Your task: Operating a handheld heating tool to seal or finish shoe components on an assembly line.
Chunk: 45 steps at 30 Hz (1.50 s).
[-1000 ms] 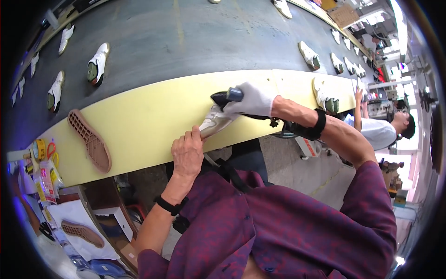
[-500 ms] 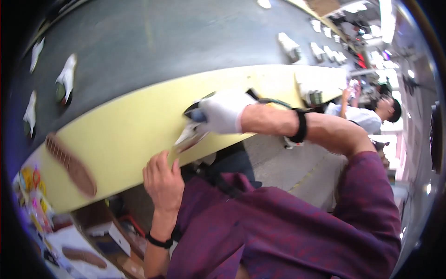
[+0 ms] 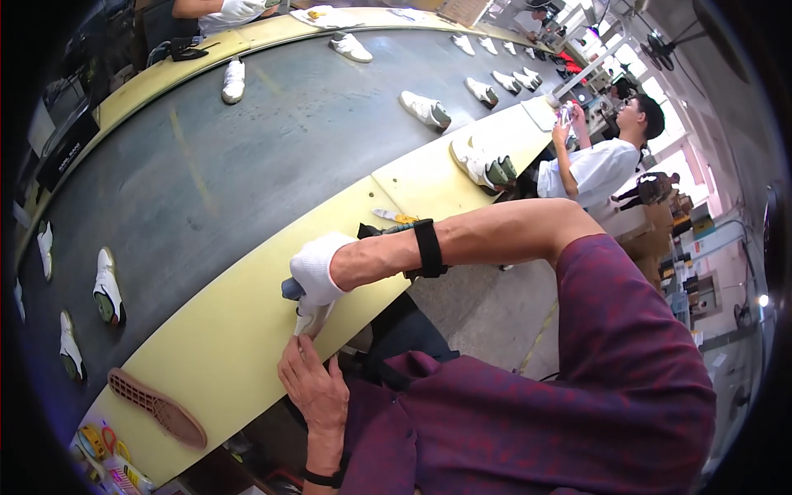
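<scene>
My right hand [image 3: 322,266], in a white glove, closes around a white shoe [image 3: 310,320] above the near edge of the yellow table; the glove hides most of the shoe. A blue-grey tip shows at the glove's front, and I cannot make out what it is. Bare and palm down, my left hand [image 3: 318,388] has its fingertips at the shoe's lower end, the fingers stretched and the thumb apart. Left of the hands, a brown shoe sole [image 3: 157,408] lies on the yellow tabletop [image 3: 223,363]. Beyond my right wrist is a small yellow-handled tool [image 3: 400,216], beside a dark object partly hidden by my arm.
A grey conveyor belt [image 3: 272,157] runs past the table, carrying several white shoes [image 3: 107,285]. More white shoes with green heels [image 3: 483,169] stand on the table at right, near a co-worker [image 3: 598,165]. Scissors and tape [image 3: 99,445] sit at the near left corner.
The view has shifted, bringing the belt's far side into sight. My gloved hand and the shoe have turned, the shoe now pointing more downward. My left fingertips stay at its end.
</scene>
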{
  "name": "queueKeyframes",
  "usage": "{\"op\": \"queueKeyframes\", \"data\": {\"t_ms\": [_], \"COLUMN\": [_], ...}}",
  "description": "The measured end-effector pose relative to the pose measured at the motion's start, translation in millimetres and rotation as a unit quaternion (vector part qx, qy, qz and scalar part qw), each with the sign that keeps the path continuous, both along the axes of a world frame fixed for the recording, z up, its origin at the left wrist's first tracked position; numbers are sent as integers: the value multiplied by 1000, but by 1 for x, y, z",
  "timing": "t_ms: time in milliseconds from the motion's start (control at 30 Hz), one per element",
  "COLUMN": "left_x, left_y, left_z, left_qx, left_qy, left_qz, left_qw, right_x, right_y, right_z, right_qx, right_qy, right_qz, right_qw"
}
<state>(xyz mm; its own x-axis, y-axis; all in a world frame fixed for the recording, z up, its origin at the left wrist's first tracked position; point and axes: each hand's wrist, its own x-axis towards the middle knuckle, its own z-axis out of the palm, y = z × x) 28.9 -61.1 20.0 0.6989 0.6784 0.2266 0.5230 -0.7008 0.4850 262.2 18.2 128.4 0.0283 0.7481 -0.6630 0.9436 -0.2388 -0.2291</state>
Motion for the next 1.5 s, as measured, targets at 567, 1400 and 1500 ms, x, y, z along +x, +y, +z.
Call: {"op": "queueKeyframes", "data": {"t_ms": [567, 1400, 1500], "left_x": [-14, 7, 5], "left_y": [16, 72, 58], "left_z": [-2, 4, -7], "left_qx": [40, 100, 128], "left_qy": [29, 5, -35], "left_qz": [-38, -204, -175], "left_qw": [998, 974, 976], "right_x": [5, 77, 2], "right_y": [-12, -71, -73], "right_z": [-19, -47, -86], "right_qx": [159, 533, 494], "right_qy": [73, -52, 63], "right_qz": [-37, -164, -152], "right_qw": [984, 828, 854]}}
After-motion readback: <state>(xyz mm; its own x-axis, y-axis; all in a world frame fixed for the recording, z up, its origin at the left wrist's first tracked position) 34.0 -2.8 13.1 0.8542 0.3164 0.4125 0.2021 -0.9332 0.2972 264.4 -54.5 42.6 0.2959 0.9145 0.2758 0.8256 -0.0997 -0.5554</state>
